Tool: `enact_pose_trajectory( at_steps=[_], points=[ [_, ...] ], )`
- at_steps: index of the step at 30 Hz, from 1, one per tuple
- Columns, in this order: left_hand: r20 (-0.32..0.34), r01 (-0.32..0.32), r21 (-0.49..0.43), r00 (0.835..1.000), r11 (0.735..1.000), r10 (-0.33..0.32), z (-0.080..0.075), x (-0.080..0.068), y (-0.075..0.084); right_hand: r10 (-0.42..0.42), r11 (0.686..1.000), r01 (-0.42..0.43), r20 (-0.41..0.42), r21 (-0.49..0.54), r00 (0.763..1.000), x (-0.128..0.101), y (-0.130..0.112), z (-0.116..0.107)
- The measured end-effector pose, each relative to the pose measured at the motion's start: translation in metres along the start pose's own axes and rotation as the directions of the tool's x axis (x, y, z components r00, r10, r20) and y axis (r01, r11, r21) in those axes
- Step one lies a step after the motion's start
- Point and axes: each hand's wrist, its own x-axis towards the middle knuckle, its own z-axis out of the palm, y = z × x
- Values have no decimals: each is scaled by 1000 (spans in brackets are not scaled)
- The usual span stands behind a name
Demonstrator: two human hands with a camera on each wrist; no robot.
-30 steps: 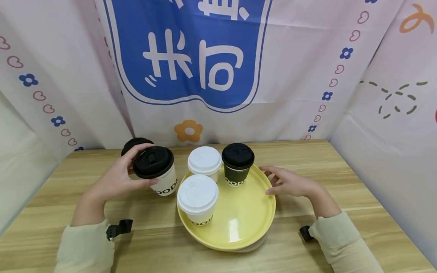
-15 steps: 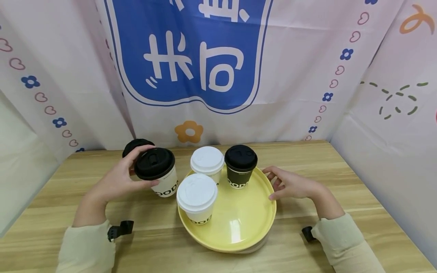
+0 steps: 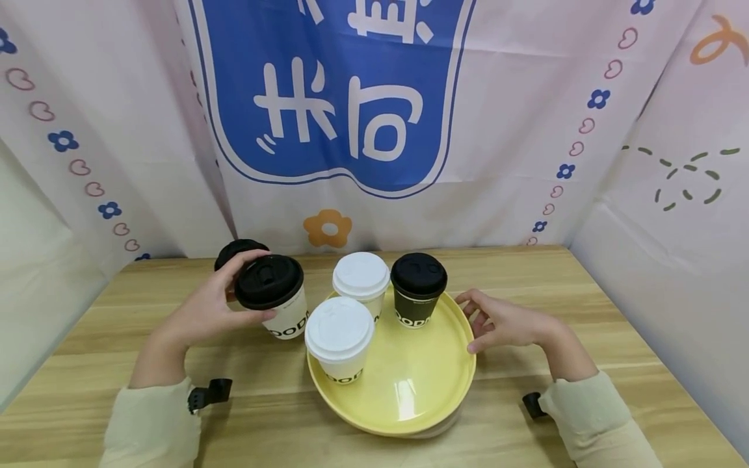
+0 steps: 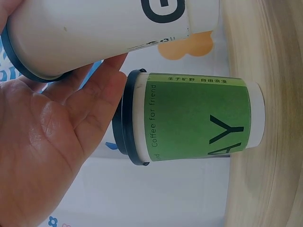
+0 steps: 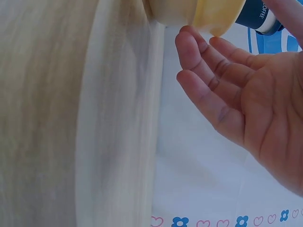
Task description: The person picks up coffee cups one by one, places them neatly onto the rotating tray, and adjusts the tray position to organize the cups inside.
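My left hand (image 3: 205, 315) grips a white paper cup with a black lid (image 3: 272, 292) just left of a yellow plate (image 3: 409, 383); I cannot tell whether its base touches the table. In the left wrist view my left hand (image 4: 52, 142) has fingers along that white cup (image 4: 109, 33). Right behind it stands a green-labelled cup with a black lid (image 4: 199, 118). On the plate stand two white-lidded white cups (image 3: 339, 338) (image 3: 361, 279) and a black cup (image 3: 417, 292). My right hand (image 3: 506, 322) lies at the plate's right rim, fingers relaxed, holding nothing.
The wooden table (image 3: 585, 305) is walled in by printed cloth at the back and on both sides. Only the black lid of the green-labelled cup (image 3: 234, 249) shows in the head view, near the back left corner.
The head view has shifted slightly. My left hand keeps hold of the black-lidded white cup in about the same place. My right hand's fingers have drawn in a little at the plate's rim.
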Motion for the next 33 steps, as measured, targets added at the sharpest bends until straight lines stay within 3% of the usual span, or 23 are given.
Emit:
enact_pose_trajectory(
  at_steps=[8, 19, 26, 33],
  points=[
    [3, 4, -13, 1000, 1000, -4, 0, 1, 0, -9, 999, 8, 24, 34, 1000, -4, 3, 1],
    [0, 1, -16, 1000, 1000, -1, -2, 0, -1, 16, 1000, -16, 23, -1, 1000, -4, -2, -1],
    [6, 8, -15, 1000, 1000, -8, 0, 0, -1, 4, 995, -11, -70, -99, 998, -2, 1, -11],
    [10, -2, -18, 1000, 1000, 2, 1, 1, -3, -27, 990, 13, -102, -140, 994, 23, 12, -27]
  ],
)
